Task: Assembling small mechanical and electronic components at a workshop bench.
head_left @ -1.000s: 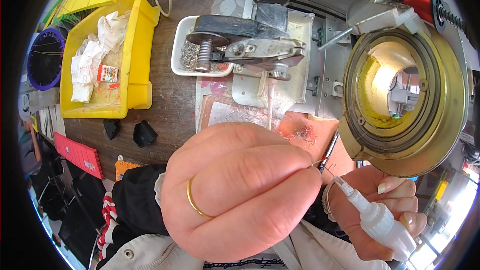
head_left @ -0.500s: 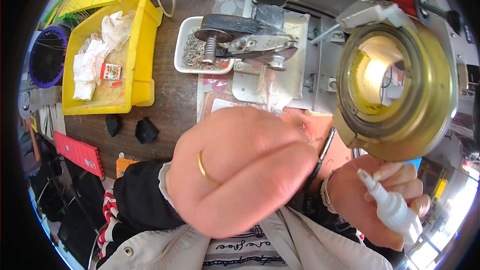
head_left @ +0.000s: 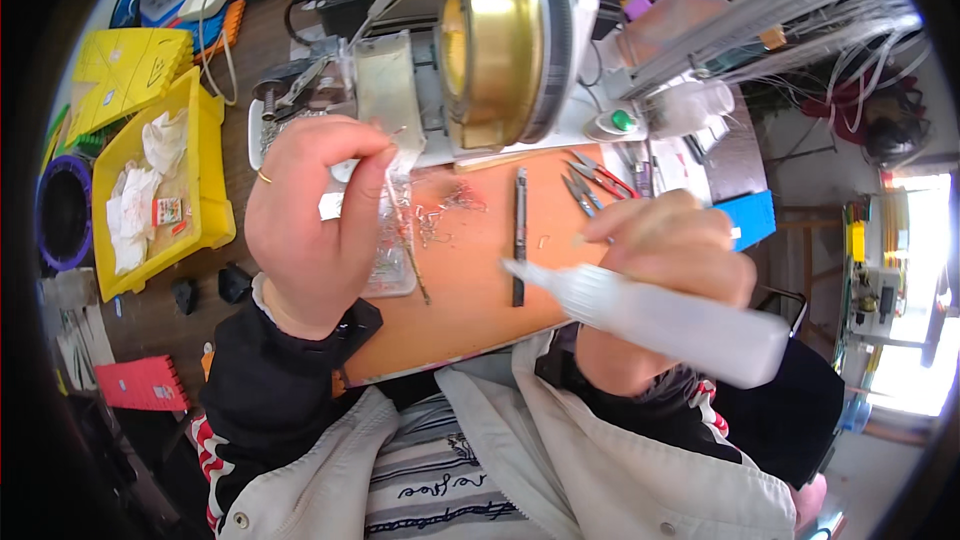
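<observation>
My right hand [head_left: 680, 260] is closed round a white plastic squeeze bottle [head_left: 690, 325]. The bottle lies tilted in the air with its narrow nozzle pointing left, above the orange work board [head_left: 460, 315]. On the left, my left hand [head_left: 315, 225] is raised, thumb and forefinger pinched together. A tiny pale tip shows at the pinch, too small to name. Beneath that hand sits a clear plastic tray [head_left: 390, 285], partly covered by it. Fine wire bits [head_left: 440, 220] are scattered beside the tray. A black pen-shaped tool [head_left: 520, 230] lies between my hands.
Red-handled pliers [head_left: 605, 178] lie beyond my right hand. A brass-coloured ring-shaped machine part [head_left: 500, 50] stands at the back. Further left is a yellow bin [head_left: 215, 210] with crumpled white tissues. A green-capped bottle [head_left: 620, 122] stands at the back right.
The view has swung to the right. My left hand has moved from the centre to the left, its pinch now visible. My right hand has brought the bottle over the board, nozzle turned left.
</observation>
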### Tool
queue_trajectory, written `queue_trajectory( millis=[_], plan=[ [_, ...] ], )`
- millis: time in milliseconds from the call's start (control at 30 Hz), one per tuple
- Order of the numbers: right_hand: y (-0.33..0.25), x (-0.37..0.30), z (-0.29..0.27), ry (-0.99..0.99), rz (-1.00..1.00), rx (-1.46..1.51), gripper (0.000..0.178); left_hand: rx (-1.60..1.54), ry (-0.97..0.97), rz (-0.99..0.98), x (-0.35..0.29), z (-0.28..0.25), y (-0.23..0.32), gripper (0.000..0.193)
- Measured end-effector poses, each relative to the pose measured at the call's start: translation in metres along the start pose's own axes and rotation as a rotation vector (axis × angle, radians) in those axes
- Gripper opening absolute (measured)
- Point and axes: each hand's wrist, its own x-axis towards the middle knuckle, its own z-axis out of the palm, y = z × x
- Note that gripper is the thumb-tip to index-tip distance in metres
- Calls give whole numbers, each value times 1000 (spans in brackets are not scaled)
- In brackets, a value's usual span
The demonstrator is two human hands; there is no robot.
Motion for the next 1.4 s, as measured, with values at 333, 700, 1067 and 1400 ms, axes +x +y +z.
queue_trajectory(
  millis=[333,700,1067,1400],
  plan=[
    [-4,-26,37,-308,378,-267,38,-286,3,-183,-5,6,5,5],
    [-3,-19,48,-407,512,-262,28,-316,-14,-235,-7,4,3,4],
    [65,-84,-84,-268,839,-909,20,-311,13,-224,-5,3,8,3],
    [74,-73,-79,-585,1045,-1007,30,-357,37,-205,-6,7,4,4]
  ],
)
